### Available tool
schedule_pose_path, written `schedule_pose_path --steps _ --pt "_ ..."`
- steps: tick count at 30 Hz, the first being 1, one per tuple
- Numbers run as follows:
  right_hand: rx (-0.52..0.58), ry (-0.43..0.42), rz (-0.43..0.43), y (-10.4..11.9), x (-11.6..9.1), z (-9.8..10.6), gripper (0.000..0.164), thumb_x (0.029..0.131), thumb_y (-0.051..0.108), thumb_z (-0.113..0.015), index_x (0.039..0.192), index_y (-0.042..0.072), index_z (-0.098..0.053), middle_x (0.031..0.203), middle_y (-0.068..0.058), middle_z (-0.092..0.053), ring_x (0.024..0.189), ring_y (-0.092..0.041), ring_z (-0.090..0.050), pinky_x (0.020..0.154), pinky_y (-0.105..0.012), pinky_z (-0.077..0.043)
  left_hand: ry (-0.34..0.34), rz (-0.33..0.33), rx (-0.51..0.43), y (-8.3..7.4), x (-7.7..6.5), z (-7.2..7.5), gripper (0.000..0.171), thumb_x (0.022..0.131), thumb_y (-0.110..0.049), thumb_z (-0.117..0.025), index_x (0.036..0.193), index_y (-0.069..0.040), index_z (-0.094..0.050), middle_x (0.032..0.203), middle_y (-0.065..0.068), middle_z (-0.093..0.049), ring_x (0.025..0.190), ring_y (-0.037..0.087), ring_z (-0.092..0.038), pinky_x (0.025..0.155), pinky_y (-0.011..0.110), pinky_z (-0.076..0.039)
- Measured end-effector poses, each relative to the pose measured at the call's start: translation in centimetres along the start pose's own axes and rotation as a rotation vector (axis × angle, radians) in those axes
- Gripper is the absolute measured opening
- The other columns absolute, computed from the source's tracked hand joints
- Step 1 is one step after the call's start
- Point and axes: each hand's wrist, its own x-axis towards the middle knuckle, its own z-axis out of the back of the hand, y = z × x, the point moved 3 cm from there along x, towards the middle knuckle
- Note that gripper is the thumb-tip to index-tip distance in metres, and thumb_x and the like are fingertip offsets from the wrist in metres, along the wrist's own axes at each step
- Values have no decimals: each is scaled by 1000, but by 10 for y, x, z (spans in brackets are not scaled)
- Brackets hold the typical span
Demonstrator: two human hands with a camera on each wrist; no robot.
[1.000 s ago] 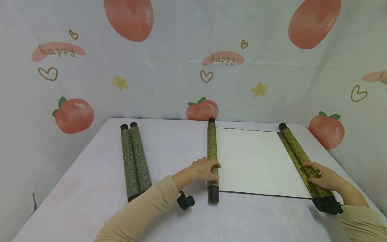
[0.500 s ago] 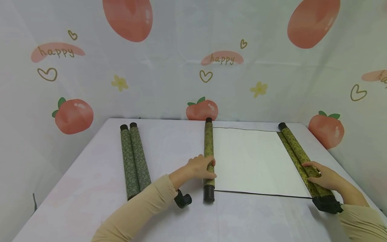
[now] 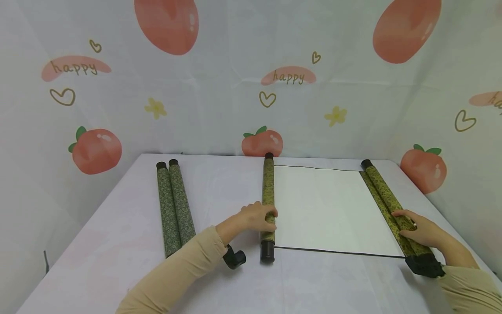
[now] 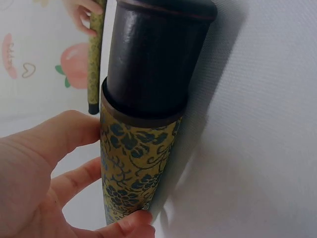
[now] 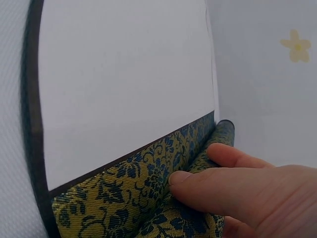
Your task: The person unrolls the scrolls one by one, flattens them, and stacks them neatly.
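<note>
A hanging scroll lies partly unrolled, its blank white paper spread between two yellow-green brocade ends. My left hand grips the left roll near its black end knob, thumb on one side and fingers curled over the other. At the right end, my right hand holds the right roll, thumb and fingers around it. In the right wrist view the thumb presses on the blue-and-gold brocade. Thin dark borders edge the paper.
To the left lie two grey-green rolls side by side, with dark end caps. A black knob shows beside my left sleeve, which hides part of it. Behind the white table hangs a white cloth with fruit prints.
My left hand and the left roll have shifted a little to the left, so more white paper shows. The right hand and right roll stay put.
</note>
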Motion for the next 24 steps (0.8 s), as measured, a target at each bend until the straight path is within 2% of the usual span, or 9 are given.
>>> schedule_pose_path --steps 7,18,24 --pt "1 -3 5 0 0 0 50 80 3 -62 125 -11 -42 125 -43 -38 111 -63 -36 82 -68 -36 -15 31 -7 4 -1 0 32 84 -40 -65 109 -23 -54 104 12 -56 93 25 -53 83 43 -39" --pt "-4 2 18 0 -1 0 50 81 3 -63 124 -10 -42 124 -42 -39 108 -63 -38 80 -66 -38 22 21 -16 10 -3 0 37 85 -32 -60 121 -24 -57 120 15 -56 111 31 -52 90 48 -38" --pt "-2 2 20 -1 0 0 50 81 3 -63 125 -10 -42 124 -42 -39 108 -63 -38 80 -65 -38 6 40 13 14 -4 4 32 86 -33 -60 116 -24 -58 113 13 -58 102 28 -55 86 47 -39"
